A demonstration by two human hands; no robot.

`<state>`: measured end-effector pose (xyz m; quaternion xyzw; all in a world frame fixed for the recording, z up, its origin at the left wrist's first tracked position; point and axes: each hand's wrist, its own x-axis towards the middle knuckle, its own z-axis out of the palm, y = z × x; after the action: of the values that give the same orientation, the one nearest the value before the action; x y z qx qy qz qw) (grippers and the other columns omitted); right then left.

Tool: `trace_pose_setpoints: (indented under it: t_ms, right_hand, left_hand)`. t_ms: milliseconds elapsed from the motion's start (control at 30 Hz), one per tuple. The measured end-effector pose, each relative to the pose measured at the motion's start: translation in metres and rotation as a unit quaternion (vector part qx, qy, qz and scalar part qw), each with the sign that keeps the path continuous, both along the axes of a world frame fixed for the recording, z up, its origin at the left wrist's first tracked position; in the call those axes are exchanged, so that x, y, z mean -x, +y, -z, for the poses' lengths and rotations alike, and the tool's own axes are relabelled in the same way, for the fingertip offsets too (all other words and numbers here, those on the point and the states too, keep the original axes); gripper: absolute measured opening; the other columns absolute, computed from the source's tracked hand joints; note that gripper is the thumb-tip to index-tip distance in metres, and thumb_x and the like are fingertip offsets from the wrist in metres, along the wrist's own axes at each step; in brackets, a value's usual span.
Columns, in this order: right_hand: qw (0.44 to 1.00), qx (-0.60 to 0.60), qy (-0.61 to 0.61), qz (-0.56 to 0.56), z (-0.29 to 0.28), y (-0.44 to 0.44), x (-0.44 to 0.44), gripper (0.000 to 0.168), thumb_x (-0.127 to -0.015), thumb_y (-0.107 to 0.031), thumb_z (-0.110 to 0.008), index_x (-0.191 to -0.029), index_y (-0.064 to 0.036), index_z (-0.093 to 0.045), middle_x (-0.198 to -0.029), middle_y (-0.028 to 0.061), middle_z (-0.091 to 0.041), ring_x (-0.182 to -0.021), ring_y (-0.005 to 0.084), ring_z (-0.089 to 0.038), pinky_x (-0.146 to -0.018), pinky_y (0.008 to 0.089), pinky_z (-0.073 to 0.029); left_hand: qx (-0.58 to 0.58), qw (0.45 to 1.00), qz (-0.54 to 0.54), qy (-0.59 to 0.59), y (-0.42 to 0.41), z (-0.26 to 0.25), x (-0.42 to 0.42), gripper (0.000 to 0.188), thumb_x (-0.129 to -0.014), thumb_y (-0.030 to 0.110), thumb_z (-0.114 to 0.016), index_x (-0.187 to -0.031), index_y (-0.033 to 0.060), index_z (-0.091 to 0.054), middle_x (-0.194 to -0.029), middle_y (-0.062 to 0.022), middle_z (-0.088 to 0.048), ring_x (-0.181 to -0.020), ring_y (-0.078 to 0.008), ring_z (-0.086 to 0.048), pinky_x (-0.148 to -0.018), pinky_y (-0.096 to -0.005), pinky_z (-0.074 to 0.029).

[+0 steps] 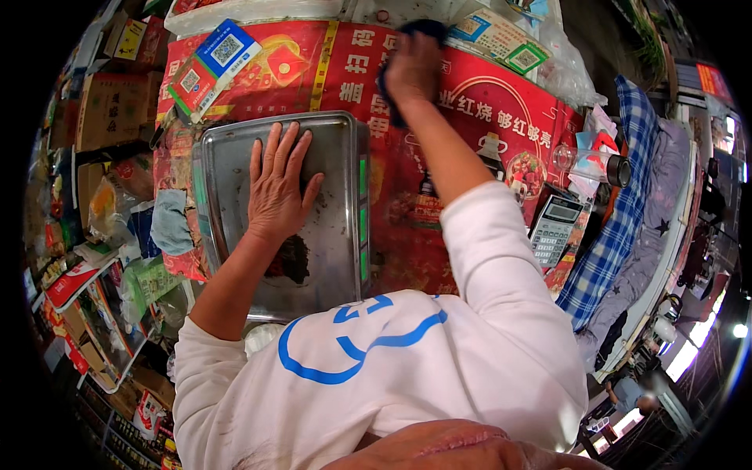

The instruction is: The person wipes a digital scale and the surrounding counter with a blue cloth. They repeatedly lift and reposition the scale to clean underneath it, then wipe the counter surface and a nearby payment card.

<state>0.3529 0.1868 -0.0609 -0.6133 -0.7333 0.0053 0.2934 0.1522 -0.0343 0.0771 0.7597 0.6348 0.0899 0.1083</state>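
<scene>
My left hand (pixel 281 185) lies flat with its fingers spread on the metal pan of an electronic scale (pixel 332 194). Green display windows line the scale's right side, and dark smudges mark the pan near my wrist. Farther out, my right hand (pixel 415 69) presses a dark blue cloth (pixel 424 27) onto a red printed table cover (pixel 352 44). The hand looks blurred, and it hides part of the cloth. Large printed characters and food pictures show on the cover around both hands.
Payment-code cards (pixel 214 67) lie at the far left, with another code card (pixel 499 40) at the far right. A calculator (pixel 555 229) and a clear jar (pixel 593 165) sit near the right edge. At left is a grey-blue rag (pixel 171 222). A person (pixel 631 392) appears in the right background.
</scene>
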Motion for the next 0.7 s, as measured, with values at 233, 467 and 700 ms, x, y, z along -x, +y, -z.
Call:
trace_pose_setpoints:
  t_ms: [233, 467, 700]
  right_hand:
    - [0.978, -0.049, 0.018, -0.200, 0.014, -0.010, 0.097, 0.038, -0.088, -0.027, -0.050, -0.124, -0.016, -0.052, -0.134, 0.0104, -0.043, -0.127, 0.0334, -0.035, -0.107, 0.0470, -0.027]
    - [0.995, 0.034, -0.048, -0.084, 0.000, -0.029, -0.067, 0.042, -0.090, -0.023, -0.047, -0.131, -0.017, -0.044, -0.137, 0.0129, -0.041, -0.129, 0.0342, -0.034, -0.107, 0.0473, -0.027]
    - [0.977, 0.014, -0.136, 0.164, -0.009, -0.086, -0.252, 0.045, -0.092, -0.024, -0.047, -0.133, -0.008, -0.042, -0.138, 0.0234, -0.038, -0.125, 0.0407, -0.038, -0.103, 0.0506, -0.031]
  left_hand:
    - [-0.011, 1.000, 0.005, -0.007, 0.002, -0.001, 0.000, 0.054, -0.090, 0.027, -0.053, -0.139, 0.0103, -0.037, -0.146, -0.0107, -0.032, -0.139, -0.0297, -0.021, -0.113, -0.0459, -0.012]
    - [-0.029, 1.000, 0.004, -0.008, -0.002, 0.000, 0.001, 0.052, -0.090, 0.026, -0.053, -0.138, 0.0106, -0.038, -0.146, -0.0101, -0.033, -0.139, -0.0298, -0.022, -0.113, -0.0459, -0.013]
    - [-0.041, 0.999, 0.010, -0.007, -0.001, 0.001, 0.000, 0.052, -0.091, 0.030, -0.053, -0.137, 0.0103, -0.039, -0.145, -0.0089, -0.034, -0.139, -0.0288, -0.022, -0.113, -0.0470, -0.014]
